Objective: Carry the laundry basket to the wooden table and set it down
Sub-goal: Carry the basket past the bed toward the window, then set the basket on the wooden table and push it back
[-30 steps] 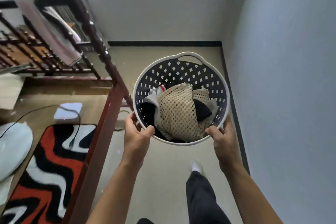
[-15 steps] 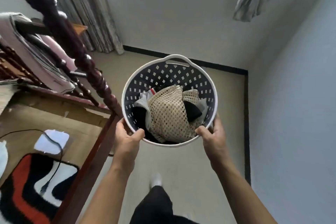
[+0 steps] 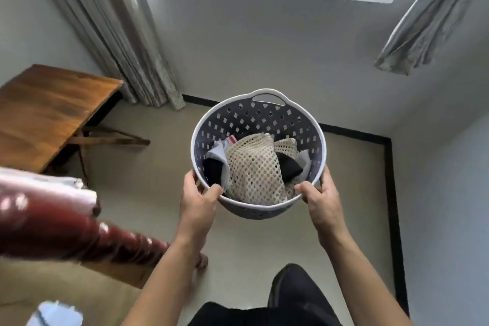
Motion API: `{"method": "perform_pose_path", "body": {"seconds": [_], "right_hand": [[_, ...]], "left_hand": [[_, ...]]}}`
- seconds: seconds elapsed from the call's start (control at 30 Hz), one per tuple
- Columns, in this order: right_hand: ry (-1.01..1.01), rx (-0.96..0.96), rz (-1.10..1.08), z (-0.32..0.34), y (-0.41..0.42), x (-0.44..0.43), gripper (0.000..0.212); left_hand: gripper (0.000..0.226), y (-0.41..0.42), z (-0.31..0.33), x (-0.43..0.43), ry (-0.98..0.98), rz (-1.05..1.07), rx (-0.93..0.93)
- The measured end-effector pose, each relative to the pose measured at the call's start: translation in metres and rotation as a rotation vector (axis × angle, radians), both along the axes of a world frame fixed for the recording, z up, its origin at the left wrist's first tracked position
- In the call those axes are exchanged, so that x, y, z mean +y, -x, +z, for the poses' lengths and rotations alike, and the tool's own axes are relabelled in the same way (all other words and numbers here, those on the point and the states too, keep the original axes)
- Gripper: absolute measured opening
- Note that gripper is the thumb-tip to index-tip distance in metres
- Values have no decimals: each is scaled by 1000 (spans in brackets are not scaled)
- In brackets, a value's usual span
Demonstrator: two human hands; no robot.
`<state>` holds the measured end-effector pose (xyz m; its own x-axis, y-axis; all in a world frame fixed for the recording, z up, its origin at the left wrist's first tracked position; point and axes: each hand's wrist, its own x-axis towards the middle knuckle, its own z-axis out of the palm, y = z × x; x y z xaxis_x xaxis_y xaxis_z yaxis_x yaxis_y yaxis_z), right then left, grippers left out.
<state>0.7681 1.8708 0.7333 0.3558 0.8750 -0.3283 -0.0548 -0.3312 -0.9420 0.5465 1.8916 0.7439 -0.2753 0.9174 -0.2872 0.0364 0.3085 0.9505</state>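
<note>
The wooden table [image 3: 50, 111] has just come into view; your left hand [image 3: 198, 202] and right hand [image 3: 321, 200] grip the laundry basket [image 3: 258, 124] rim, so veer left

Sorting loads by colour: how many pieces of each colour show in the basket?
Cream mesh: 1
White with a red stripe: 1
Black: 2
Total: 4 visible in the laundry basket; more may be buried.

no readable text, labels, brands or numbers anywhere
</note>
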Motion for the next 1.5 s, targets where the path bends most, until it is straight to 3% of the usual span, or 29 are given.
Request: {"method": "perform_pose_path", "body": {"seconds": [0.23,0.47,0.77,1.0,1.2,1.5], "right_hand": [[-1,34,133,-25,-4,188,77],[-16,39,434,-13,45,382,77],[-69,-8,776,-18,202,583,76],[-62,-20,856,-14,326,714,74],[-55,24,869,-16,408,801,73],[22,38,1114,-48,564,935,76]], "left_hand": [[31,-6,-20,170,18,65,43],[28,37,-6,302,-7,330,58],[30,163,-26,434,-46,689,7],[32,277,-15,550,-59,757,15],[56,353,-8,631,-30,791,38],[43,466,-32,730,48,1016,5]]}}
